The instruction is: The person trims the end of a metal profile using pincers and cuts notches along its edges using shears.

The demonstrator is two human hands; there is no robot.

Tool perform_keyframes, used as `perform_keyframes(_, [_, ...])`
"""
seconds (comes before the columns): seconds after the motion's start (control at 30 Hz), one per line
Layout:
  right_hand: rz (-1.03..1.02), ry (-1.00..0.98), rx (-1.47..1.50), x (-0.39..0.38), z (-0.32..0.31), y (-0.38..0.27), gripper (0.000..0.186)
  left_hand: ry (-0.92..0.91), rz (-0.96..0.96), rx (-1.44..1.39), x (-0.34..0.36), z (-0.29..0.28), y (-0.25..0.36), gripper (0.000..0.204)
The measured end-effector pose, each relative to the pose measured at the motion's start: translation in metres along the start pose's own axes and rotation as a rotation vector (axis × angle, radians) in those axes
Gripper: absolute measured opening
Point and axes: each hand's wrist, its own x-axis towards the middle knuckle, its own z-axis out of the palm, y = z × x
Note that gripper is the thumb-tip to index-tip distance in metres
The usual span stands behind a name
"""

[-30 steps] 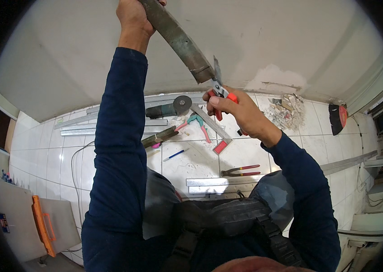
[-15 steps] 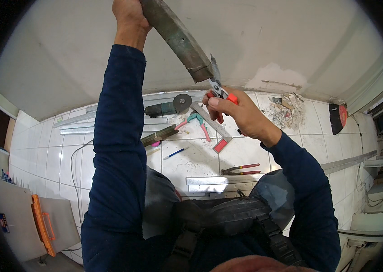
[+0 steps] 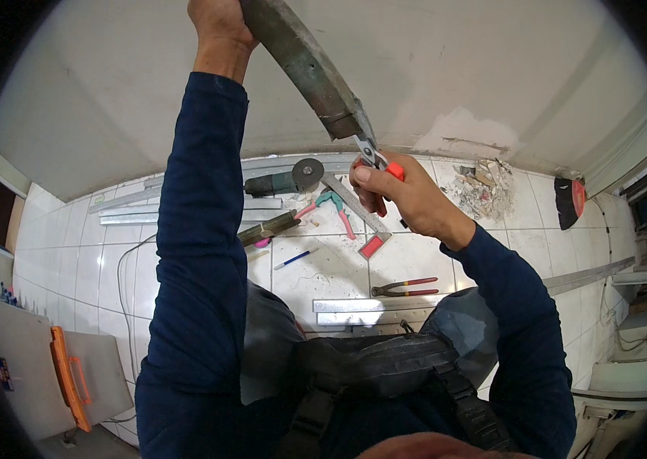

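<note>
High at the top of the view, my left hand (image 3: pixel 222 29) grips a long, dull grey-brown metal profile (image 3: pixel 304 69), which slants down to the right in front of the wall. Its upper end runs out of the picture. My right hand (image 3: pixel 411 191) is closed around the red handles of a pair of tin snips (image 3: pixel 369 153). The snips' jaws sit at the profile's lower end, partly hidden by the metal, and one blade lies along its right edge. Below them on the floor lies an angle grinder (image 3: pixel 285 180) with a dark disc.
On the white tiles lie a riveter-like tool with pink handles (image 3: pixel 329 203), a try square (image 3: pixel 358 206), a blue pencil (image 3: pixel 295 259), pincers (image 3: pixel 406 288) and metal profiles (image 3: pixel 369 306). Rubble (image 3: pixel 484 187) is heaped by the wall. An orange-handled case (image 3: pixel 71 379) stands left.
The snips' jaws have come closer together on the profile's end; the blade that stuck out is now against the metal. My left hand keeps its grip, almost unmoved.
</note>
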Motion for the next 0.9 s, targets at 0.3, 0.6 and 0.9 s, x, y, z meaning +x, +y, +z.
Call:
perform_keyframes(0.3, [-0.013, 0.02, 0.01, -0.002, 0.005, 0.003, 0.036, -0.03, 0.014, -0.045, -0.001, 0.0, 0.003, 0.044])
perform_keyframes(0.6, [-0.051, 0.099, -0.001, -0.003, 0.008, 0.003, 0.041, -0.049, 0.057, -0.007, -0.003, 0.009, 0.009, 0.042])
perform_keyframes(0.9, [-0.078, 0.183, -0.118, 0.002, 0.006, 0.005, 0.043, 0.114, -0.144, 0.345, -0.007, 0.014, 0.009, 0.045])
